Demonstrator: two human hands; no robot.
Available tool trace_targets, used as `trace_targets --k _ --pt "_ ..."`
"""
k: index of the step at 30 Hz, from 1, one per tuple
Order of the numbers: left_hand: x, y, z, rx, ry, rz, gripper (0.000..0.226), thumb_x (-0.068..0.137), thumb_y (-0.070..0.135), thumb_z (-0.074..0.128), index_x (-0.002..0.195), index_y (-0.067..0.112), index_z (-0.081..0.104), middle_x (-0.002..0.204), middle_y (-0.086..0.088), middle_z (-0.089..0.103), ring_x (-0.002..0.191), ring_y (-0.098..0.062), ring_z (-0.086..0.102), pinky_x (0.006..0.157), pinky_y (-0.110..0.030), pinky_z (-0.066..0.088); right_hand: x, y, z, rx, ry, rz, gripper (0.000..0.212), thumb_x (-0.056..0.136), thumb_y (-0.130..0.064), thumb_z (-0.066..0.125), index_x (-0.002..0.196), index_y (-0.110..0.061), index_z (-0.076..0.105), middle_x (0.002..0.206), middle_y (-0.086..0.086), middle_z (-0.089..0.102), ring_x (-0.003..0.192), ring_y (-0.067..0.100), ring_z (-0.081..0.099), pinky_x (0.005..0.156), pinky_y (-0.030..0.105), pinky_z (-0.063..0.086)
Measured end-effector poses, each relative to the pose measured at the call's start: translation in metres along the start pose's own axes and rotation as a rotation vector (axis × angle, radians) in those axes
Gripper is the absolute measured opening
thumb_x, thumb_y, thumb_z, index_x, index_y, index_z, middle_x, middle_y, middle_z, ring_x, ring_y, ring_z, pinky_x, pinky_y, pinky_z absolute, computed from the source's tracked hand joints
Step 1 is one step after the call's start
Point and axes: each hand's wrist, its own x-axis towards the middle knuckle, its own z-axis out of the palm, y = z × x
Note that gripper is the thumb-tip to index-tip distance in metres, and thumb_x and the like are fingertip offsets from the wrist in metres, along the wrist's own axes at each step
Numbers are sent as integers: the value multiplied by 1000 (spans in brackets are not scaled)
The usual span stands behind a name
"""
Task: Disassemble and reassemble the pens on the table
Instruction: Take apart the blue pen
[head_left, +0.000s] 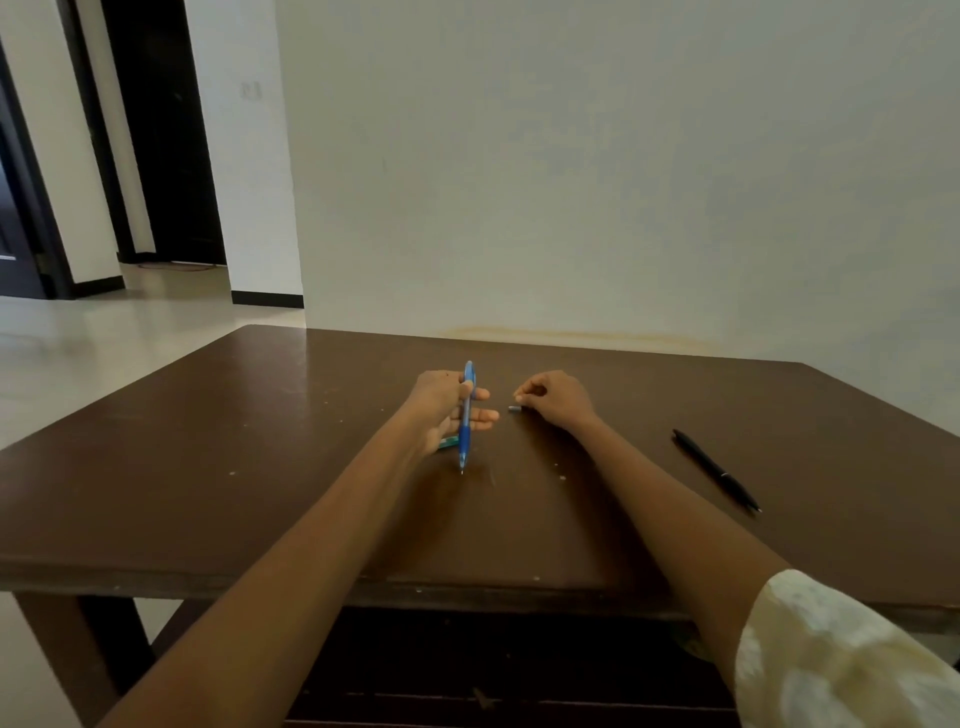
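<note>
**Blue pen upright, small part at the fingertips**

The left hand grips the blue pen nearly upright, its tip on the brown surface. Just left of the pen, a green piece peeks from under that hand, mostly hidden. Right of the pen, the right hand curls over a small grey part; whether it pinches it I cannot tell. A black pen lies well to the right.

The blue pen looks glossy plastic, the black pen matt (table: scuffed brown wood).
</note>
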Motion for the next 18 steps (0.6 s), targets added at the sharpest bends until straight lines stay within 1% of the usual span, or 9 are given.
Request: trace_targets --k 3,6,10,12,15,18 --pt "2 -3 -1 -24 -6 -10 33 98 3 32 130 3 39 111 -16 55 80 -26 61 79 -36 52 5 0 -3 -26 -69 -8 18 90 -21 59 102 -15 71 108 2 69 99 13 60 86 26 44" --pt "1 -4 -2 -30 -5 -17 33 98 3 30 130 2 39 111 -15 55 82 -27 62 78 -36 52 10 -1 -5 -52 -105 19 19 91 -20 59 104 -14 71 109 3 69 98 13 60 83 25 42" --pt "0 -5 -5 -46 -8 -27 33 99 4 30 131 2 39 109 -14 56 83 -27 62 79 -37 52 13 0 -6 -54 -91 41 19 90 -19 60 104 -14 72 107 4 70 94 17 63 77 24 43" --pt "1 -6 -6 -45 -12 -20 34 99 4 31 132 2 38 104 -13 57 81 -26 62 79 -37 52 12 2 -7 -63 -82 38 19 90 -20 60 104 -15 72 107 4 71 93 20 65 75 23 43" --pt "2 -6 -5 -50 -14 -15 34 99 4 31 133 2 38 99 -11 57 78 -25 62 77 -36 52 11 3 -6 -68 -71 26 20 91 -19 58 105 -15 71 110 3 70 94 16 63 78 23 43" --pt "2 -6 -4 -71 -22 -25 35 99 4 30 133 2 37 100 -11 57 78 -25 63 76 -36 52 11 6 -4 -73 -70 37 21 91 -17 57 108 -15 70 114 3 69 99 14 61 82 23 41"
